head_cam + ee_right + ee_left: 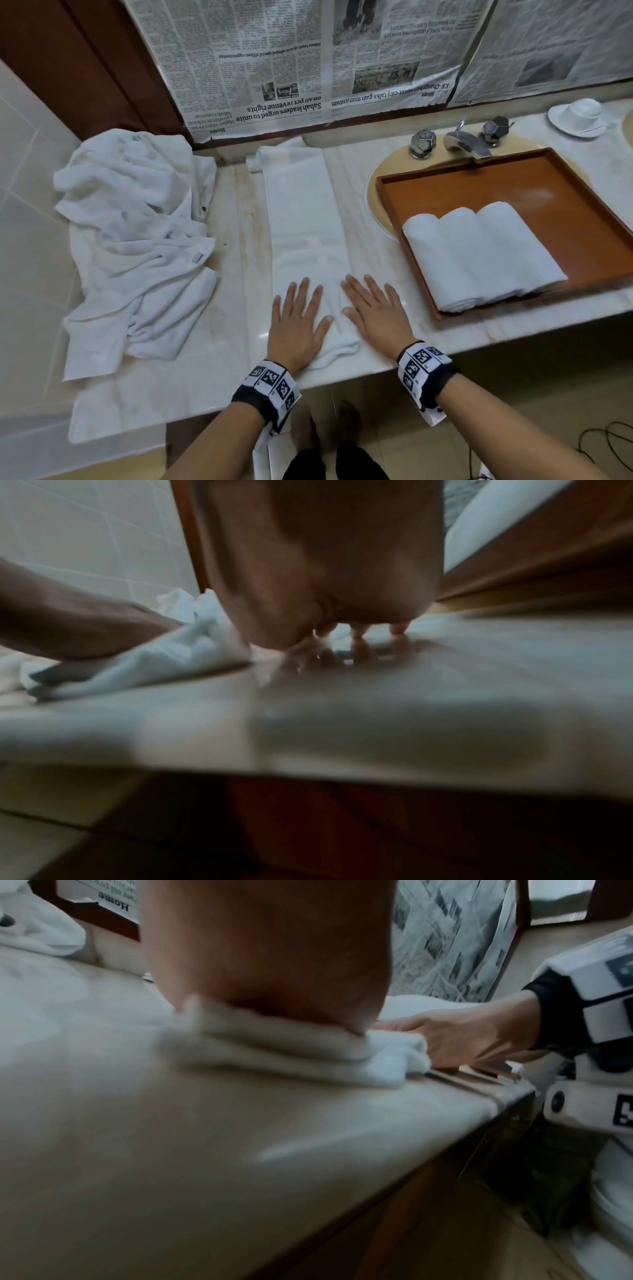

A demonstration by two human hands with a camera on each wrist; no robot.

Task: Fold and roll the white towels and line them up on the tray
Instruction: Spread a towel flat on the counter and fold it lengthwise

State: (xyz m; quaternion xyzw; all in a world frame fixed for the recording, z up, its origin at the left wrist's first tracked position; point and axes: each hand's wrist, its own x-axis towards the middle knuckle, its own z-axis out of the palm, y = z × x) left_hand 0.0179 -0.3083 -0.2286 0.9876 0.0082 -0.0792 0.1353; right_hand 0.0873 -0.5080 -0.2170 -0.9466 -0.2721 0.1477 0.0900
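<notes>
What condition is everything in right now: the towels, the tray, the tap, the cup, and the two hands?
Folded towel: flat in a long strip on the counter, not yet rolled.
Left hand: flat on the strip's near end, fingers straight.
Right hand: flat at the strip's right edge, fingers straight.
Rolled towels: three, side by side on the tray.
Tray: far part bare.
Towel pile: crumpled, unfolded.
Faucet: no water visible.
Cup: upside down on its saucer.

folded towel: white
rolled towels: white
tray: orange-brown
countertop: pale cream, faintly veined
wristbands: black-and-white square markers
cup and saucer: white
</notes>
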